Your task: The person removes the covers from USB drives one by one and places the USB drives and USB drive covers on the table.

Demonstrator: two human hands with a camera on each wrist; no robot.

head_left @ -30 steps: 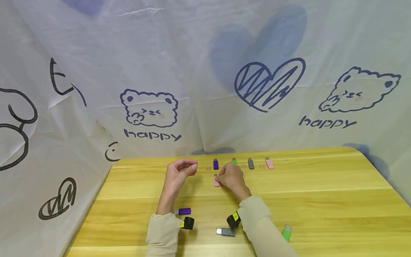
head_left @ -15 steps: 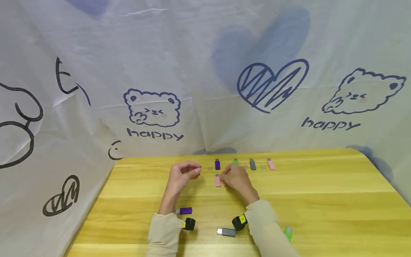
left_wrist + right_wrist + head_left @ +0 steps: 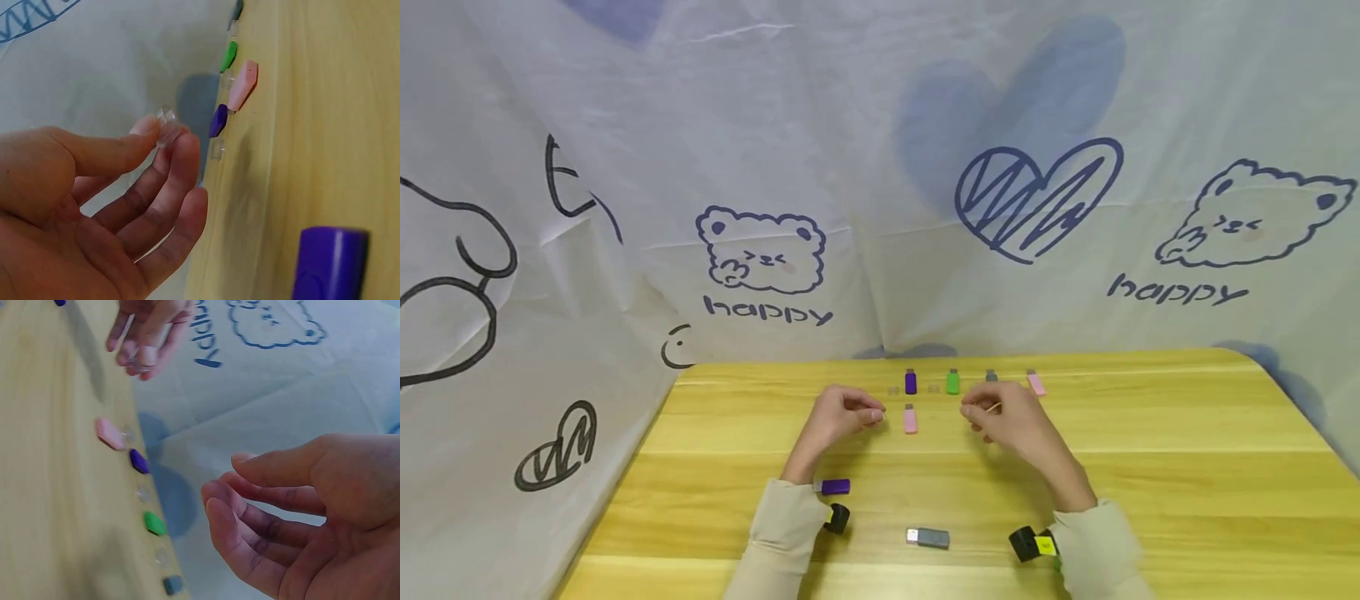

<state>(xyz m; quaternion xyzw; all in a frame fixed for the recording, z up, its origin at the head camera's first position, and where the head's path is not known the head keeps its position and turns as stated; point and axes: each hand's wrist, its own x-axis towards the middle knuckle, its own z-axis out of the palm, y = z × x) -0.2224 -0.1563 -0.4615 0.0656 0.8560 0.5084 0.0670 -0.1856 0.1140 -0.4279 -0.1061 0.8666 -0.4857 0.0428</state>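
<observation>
My left hand (image 3: 842, 412) pinches a small clear plastic cap (image 3: 167, 132) between thumb and fingertips, raised over the table. To its right a pink USB stick (image 3: 911, 420) lies with its metal plug pointing to the back. My right hand (image 3: 1011, 417) hovers on the other side of that stick, fingers loosely bent and holding nothing. Behind the pink stick, in a back row, are a purple USB stick (image 3: 911, 382), a green one (image 3: 952, 382), a grey one (image 3: 991, 377) partly covered by my right hand, and a second pink stick (image 3: 1037, 383).
Clear caps, such as this cap (image 3: 933, 388), lie between the sticks of the back row. Nearer me are another purple USB stick (image 3: 835, 487) and a grey USB stick (image 3: 928, 537). A printed white cloth (image 3: 880, 292) hangs behind the wooden table (image 3: 1187, 483).
My right hand has let go of the front pink stick and moved right, uncovering the green stick and covering part of the grey one. My left hand has shifted slightly right and nearer me.
</observation>
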